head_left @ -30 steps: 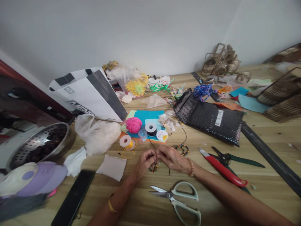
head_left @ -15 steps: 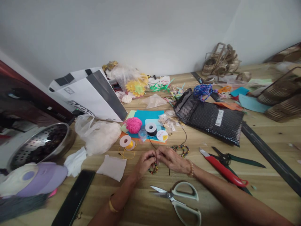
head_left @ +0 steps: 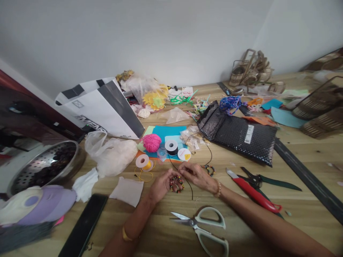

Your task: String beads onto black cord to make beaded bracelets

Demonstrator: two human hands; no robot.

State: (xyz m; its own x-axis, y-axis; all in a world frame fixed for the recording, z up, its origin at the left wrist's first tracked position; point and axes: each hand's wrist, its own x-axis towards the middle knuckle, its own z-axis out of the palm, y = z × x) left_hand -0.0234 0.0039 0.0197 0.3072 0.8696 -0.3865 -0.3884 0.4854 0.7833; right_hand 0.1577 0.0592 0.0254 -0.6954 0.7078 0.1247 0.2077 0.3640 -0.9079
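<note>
A small multicoloured beaded bracelet hangs in a loop between my two hands, just above the table. My left hand grips it by its left side. The fingers of my right hand are pinched at the bracelet's upper edge, and their tips are partly hidden. Just beyond the right hand lies another beaded loop, partly covered. From a spool of black cord, a strand runs under my right hand and its end shows on the table. White-handled scissors lie partly open nearer to me.
Around the hands lie a yellow cord spool, pink yarn, a white pouch and a dark phone. To the right are a red-handled knife, pruning shears and a black bubble mailer. A metal colander stands left.
The bracelet now shows as a fuller loop, raised between the fingers. My right hand has shifted slightly up and left, uncovering more of the black cord's end. The second beaded loop shows less.
</note>
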